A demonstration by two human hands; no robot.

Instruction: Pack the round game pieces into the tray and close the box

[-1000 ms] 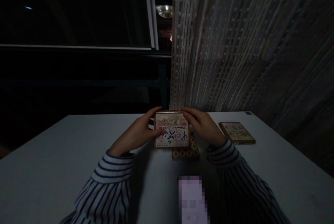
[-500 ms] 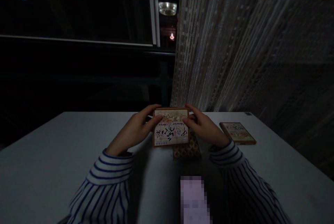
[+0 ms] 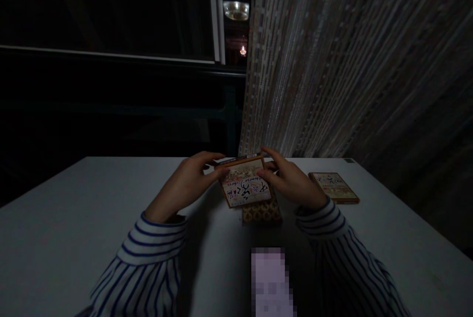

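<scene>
Between my two hands is a flat Chinese chess box [image 3: 247,184], its printed face toward me with the lettering upside down. My left hand [image 3: 199,176] grips its left edge, thumb on the front and fingers behind. On the opposite edge my right hand [image 3: 283,176] pinches it the same way. The box is tilted, its right side higher than its left. Behind and below it, partly covered, a dark box with a gold pattern [image 3: 261,212] rests on the table. A second, similar flat Chinese chess box [image 3: 336,187] lies to the right of my right hand.
The white table [image 3: 92,218] spreads out on both sides of my arms. A pixelated, pinkish phone-like rectangle [image 3: 271,280] lies near its front edge. A string curtain [image 3: 295,60] hangs behind on the right, and a dark window [image 3: 111,6] is at the upper left.
The Chinese chess box has turned from nearly level to tilted, its left upper corner dropping, and its top edge now shows. Both hands keep their hold. The whole view has shifted slightly.
</scene>
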